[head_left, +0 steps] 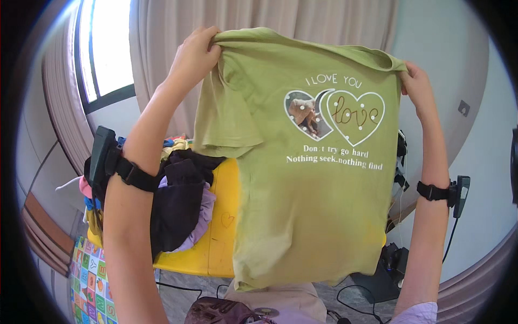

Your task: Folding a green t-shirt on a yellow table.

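A green short-sleeved T-shirt (275, 202) hangs spread out in front of me, its printed side facing me. The print (334, 121) has two white-outlined hearts and lines of lettering. My left hand (198, 50) pinches the shirt's upper left edge, above a sleeve (228, 117) that droops down. At the upper right corner, my right hand (417, 87) grips the fabric near its folded top edge. The hem hangs loose past the near edge of a yellow table (222, 239), and the shirt hides much of the tabletop.
Left on the table lies a heap of clothes, with black (178, 214) and lilac (204, 218) garments in front. Dark boxes and cables (388, 267) sit on the floor at right. A lettered play mat (91, 275) lies lower left. Beige curtains (259, 16) hang behind.
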`<state>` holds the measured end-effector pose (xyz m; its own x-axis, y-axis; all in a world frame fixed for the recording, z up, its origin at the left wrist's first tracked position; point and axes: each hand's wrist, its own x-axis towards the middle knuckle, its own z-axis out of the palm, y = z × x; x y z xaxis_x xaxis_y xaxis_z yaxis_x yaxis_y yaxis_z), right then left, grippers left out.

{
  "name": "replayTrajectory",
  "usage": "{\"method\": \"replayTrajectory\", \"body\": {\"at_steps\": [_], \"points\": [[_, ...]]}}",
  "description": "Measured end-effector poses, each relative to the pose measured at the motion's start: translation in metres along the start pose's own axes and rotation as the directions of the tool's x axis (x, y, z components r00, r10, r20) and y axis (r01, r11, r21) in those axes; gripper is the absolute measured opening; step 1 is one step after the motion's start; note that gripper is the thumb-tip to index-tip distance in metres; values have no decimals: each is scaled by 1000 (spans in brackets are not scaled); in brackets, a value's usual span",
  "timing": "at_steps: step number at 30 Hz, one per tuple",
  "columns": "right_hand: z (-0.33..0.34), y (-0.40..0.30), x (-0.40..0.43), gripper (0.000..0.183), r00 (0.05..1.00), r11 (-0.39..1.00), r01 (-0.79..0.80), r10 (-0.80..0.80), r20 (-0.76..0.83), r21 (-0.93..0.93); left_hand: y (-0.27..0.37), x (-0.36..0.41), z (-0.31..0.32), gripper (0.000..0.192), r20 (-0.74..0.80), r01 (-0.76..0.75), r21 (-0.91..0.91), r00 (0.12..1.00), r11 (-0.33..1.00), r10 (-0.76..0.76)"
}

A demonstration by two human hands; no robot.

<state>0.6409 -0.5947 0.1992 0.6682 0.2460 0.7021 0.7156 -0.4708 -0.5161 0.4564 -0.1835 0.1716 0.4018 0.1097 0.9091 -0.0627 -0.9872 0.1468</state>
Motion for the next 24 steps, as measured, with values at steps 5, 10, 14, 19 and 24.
{"method": "replayTrajectory", "body": {"at_steps": [5, 10, 14, 19, 24], "points": [[17, 22, -22, 25, 726, 955, -156, 285, 626, -253, -22, -13, 25, 25, 760, 385, 195, 522, 902, -387], [88, 84, -45, 24, 755, 938, -346, 291, 587, -20, -72, -69, 84, 29, 601, 187, 264, 735, 946, -313], [92, 131, 3, 24, 999, 985, 6, -12, 33, 173, -37, -15, 104, 30, 187, 372, -250, 924, 894, -332], [51, 71, 17, 31, 826, 848, 411, -191, -530, 335, 14, 38, 43, 30, -449, -263, -255, 885, 930, 127], [11, 86, -42, 27, 966, 947, 225, -185, -182, 231, 40, -34, -32, 25, 103, -81, 59, 992, 995, 74]]}}
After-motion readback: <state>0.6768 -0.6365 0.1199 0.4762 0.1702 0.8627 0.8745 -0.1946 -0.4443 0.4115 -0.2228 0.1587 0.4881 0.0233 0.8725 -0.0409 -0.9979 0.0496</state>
